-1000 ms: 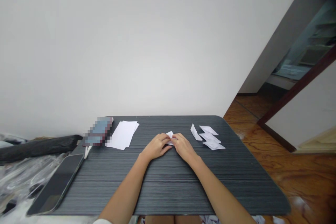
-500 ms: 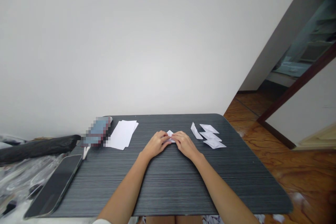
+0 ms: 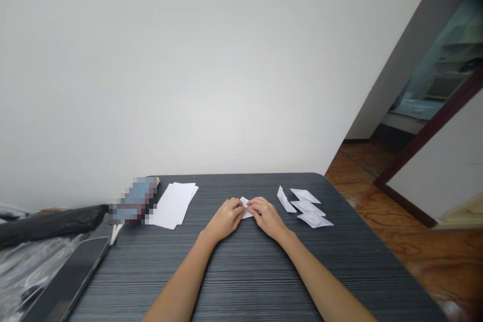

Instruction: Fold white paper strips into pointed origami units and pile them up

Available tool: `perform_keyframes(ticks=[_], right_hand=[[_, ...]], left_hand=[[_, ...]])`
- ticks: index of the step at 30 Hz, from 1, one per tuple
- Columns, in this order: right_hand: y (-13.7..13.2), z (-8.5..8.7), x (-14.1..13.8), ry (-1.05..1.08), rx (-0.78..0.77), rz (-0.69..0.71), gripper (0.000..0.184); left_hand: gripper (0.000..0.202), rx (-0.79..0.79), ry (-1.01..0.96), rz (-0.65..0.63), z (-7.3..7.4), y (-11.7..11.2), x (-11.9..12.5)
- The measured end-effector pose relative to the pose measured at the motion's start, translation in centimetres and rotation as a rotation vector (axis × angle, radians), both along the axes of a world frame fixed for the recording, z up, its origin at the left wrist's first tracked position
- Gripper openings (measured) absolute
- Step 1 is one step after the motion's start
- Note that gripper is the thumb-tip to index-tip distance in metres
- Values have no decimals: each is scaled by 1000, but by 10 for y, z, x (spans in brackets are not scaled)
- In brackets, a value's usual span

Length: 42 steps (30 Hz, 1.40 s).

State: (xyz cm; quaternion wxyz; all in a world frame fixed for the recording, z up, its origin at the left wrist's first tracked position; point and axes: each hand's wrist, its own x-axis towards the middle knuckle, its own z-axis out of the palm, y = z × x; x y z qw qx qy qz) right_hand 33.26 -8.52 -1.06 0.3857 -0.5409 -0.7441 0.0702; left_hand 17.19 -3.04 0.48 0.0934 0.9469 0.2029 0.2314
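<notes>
Between my two hands, near the middle of the dark table (image 3: 241, 261), is a small folded white paper (image 3: 247, 214). My left hand (image 3: 227, 219) is closed on its left side, fingers bent over it. From the other side my right hand (image 3: 266, 217) pinches it with thumb and fingertips. Much of the paper is hidden under the fingers. To the right lie several folded paper boats; one boat (image 3: 286, 199) is turned at an angle, and another boat (image 3: 315, 220) is the nearest of an overlapping row.
Flat white paper sheets (image 3: 174, 205) lie to the left, beside a blurred blue and red item (image 3: 135, 200). A large phone (image 3: 70, 279) rests at the left table edge. Behind the table rises a white wall (image 3: 226, 70). A black roll (image 3: 53, 224) lies beyond the left edge.
The camera has tilted up slightly, so the table sits lower in view. Both hands stay on the folded paper; the fingers have shifted a little and the paper's outline looks different.
</notes>
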Motion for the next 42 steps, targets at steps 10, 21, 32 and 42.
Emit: perform_keyframes(ticks=[10, 21, 32, 42], right_hand=[[9, -3, 16, 133, -129, -86, 16], [3, 4, 0, -101, -21, -286, 12], [-14, 4, -24, -164, -37, -45, 34], [-14, 2, -26, -293, -77, -170, 31]], left_hand=[[20, -242, -54, 221, -10, 21, -1], [16, -79, 147, 503, -6, -1, 9], [14, -107, 129, 548, -13, 1, 6], [13, -167, 91, 536, -14, 4, 1]])
